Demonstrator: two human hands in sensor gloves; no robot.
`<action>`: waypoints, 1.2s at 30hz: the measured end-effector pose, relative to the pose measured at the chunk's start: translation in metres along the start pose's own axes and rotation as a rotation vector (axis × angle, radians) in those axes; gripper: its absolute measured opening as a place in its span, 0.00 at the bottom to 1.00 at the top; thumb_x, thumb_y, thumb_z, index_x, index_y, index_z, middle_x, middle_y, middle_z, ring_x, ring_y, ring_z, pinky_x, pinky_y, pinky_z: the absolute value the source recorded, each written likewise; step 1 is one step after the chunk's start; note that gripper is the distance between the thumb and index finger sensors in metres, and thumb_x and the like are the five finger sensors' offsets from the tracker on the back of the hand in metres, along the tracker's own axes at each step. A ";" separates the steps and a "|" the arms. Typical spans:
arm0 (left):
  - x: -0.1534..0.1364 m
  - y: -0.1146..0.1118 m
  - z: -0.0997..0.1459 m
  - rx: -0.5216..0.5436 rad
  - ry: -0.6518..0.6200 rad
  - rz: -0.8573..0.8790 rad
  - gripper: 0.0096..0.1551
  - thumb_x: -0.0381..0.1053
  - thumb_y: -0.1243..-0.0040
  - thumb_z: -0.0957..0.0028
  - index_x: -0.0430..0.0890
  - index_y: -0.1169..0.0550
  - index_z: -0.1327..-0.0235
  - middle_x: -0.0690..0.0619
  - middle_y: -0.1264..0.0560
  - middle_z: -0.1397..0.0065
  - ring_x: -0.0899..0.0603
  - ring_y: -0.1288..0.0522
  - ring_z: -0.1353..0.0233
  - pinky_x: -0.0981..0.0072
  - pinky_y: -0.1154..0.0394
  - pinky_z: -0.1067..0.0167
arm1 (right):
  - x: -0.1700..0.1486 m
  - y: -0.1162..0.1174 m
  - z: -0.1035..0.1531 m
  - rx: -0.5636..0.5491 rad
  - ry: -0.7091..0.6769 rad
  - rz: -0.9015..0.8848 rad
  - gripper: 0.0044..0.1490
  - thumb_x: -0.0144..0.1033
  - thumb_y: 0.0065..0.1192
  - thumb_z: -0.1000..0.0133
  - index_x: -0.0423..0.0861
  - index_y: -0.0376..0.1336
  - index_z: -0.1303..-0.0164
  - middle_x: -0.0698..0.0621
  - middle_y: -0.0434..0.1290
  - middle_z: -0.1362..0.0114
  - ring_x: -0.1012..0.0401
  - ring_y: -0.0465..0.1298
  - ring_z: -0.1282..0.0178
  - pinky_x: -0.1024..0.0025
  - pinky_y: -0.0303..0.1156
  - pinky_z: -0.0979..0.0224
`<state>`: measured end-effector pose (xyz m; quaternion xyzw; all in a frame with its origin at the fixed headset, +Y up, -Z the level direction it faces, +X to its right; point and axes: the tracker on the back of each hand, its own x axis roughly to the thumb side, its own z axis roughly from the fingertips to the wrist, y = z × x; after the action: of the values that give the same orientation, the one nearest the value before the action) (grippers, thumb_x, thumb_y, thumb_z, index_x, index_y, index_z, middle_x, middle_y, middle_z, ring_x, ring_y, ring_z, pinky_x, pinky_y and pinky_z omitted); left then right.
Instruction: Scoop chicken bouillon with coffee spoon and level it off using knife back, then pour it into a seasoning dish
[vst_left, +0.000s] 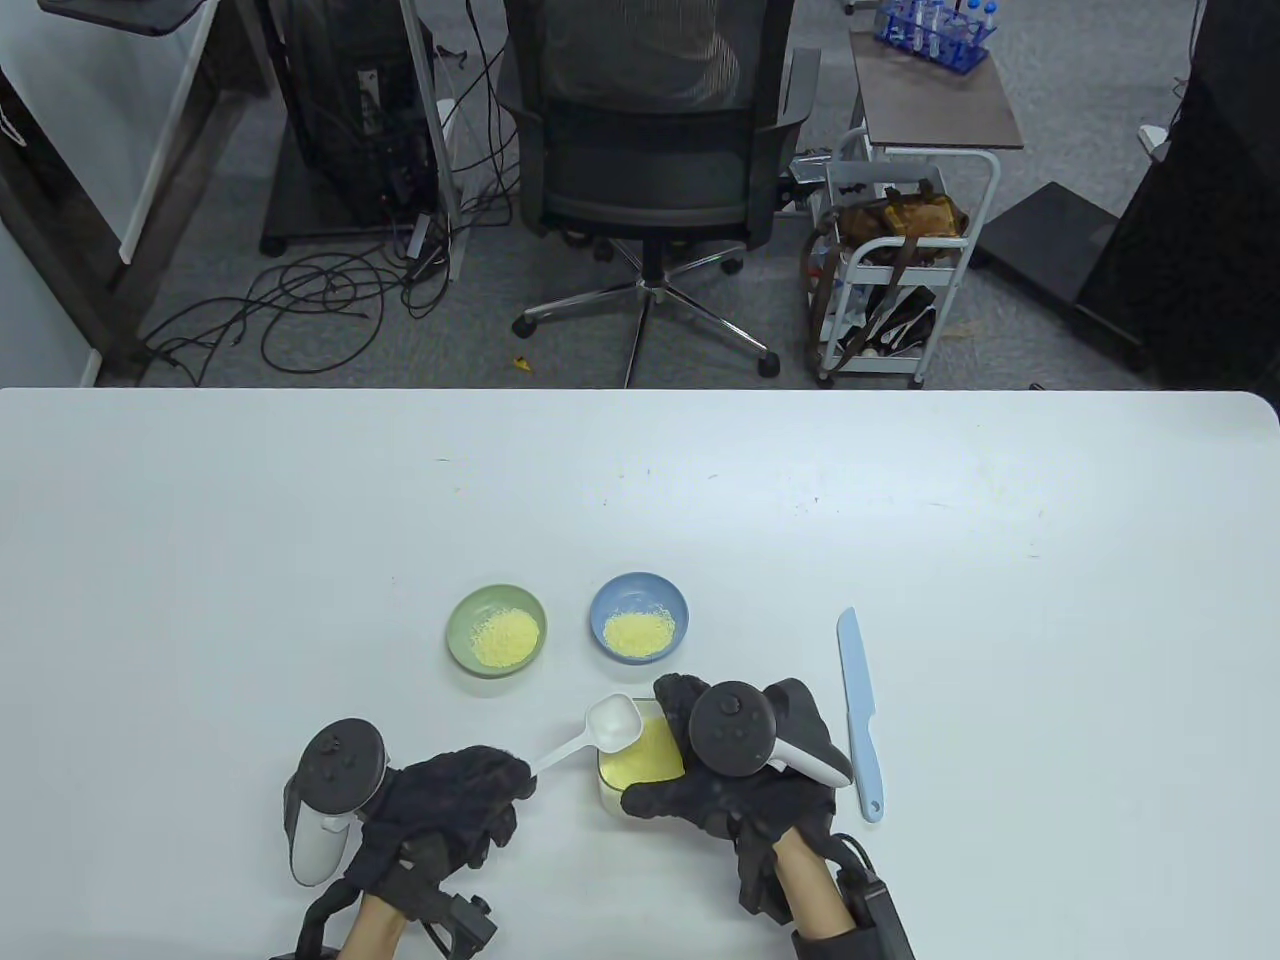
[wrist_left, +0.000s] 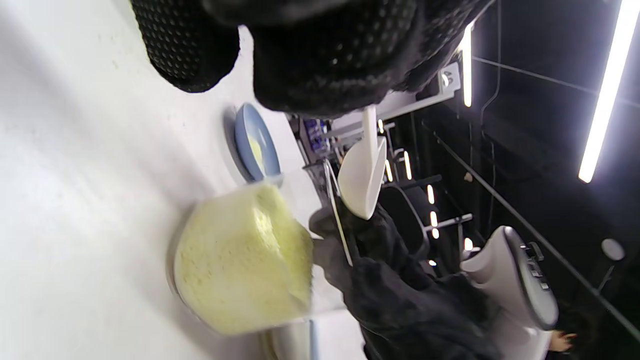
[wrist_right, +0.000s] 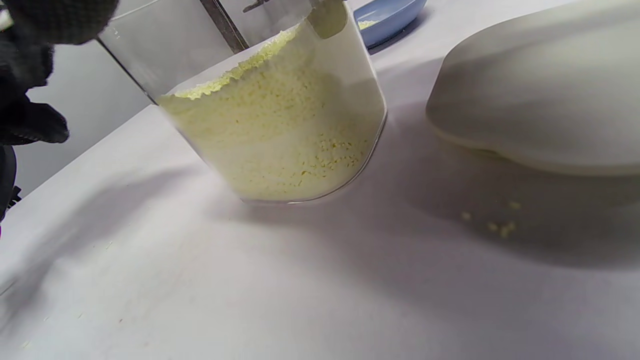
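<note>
Left hand pinches spoon handle, empty bowl poised over bouillon jar; right hand grips jar. Step: scooping. Next: dip, then fetch knife beside right hand. 2 dishes beyond.

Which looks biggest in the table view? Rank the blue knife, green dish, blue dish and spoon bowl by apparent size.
1. Blue knife, longest by far.
2. Green dish and blue dish: they look about alike, so I won't rank them against each other.
3. Spoon bowl, smallest, though it sits higher, nearer the camera.
</note>
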<state>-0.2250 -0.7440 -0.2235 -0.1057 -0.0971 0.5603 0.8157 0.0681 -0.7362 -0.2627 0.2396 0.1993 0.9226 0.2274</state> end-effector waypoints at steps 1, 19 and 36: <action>0.004 0.000 0.000 0.019 -0.006 -0.055 0.24 0.49 0.29 0.54 0.28 0.16 0.62 0.45 0.15 0.77 0.57 0.23 0.86 0.58 0.24 0.50 | 0.000 0.000 0.000 0.000 0.000 0.000 0.69 0.63 0.61 0.49 0.39 0.26 0.25 0.33 0.34 0.17 0.29 0.42 0.21 0.26 0.30 0.27; 0.060 -0.030 -0.019 0.058 -0.037 -0.563 0.22 0.44 0.24 0.60 0.41 0.16 0.53 0.41 0.19 0.77 0.57 0.27 0.83 0.53 0.27 0.45 | 0.000 0.000 0.002 -0.005 -0.001 -0.019 0.69 0.64 0.61 0.49 0.40 0.25 0.25 0.33 0.36 0.17 0.29 0.43 0.21 0.26 0.31 0.27; 0.088 -0.047 -0.057 -0.325 0.192 -0.742 0.23 0.47 0.29 0.55 0.37 0.17 0.52 0.43 0.18 0.78 0.58 0.27 0.85 0.52 0.26 0.47 | 0.000 0.000 0.001 -0.006 -0.004 -0.031 0.68 0.64 0.61 0.49 0.40 0.26 0.25 0.33 0.37 0.17 0.29 0.44 0.21 0.26 0.31 0.27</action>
<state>-0.1361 -0.6824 -0.2613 -0.2426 -0.1391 0.1935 0.9404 0.0691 -0.7362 -0.2617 0.2376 0.1998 0.9191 0.2425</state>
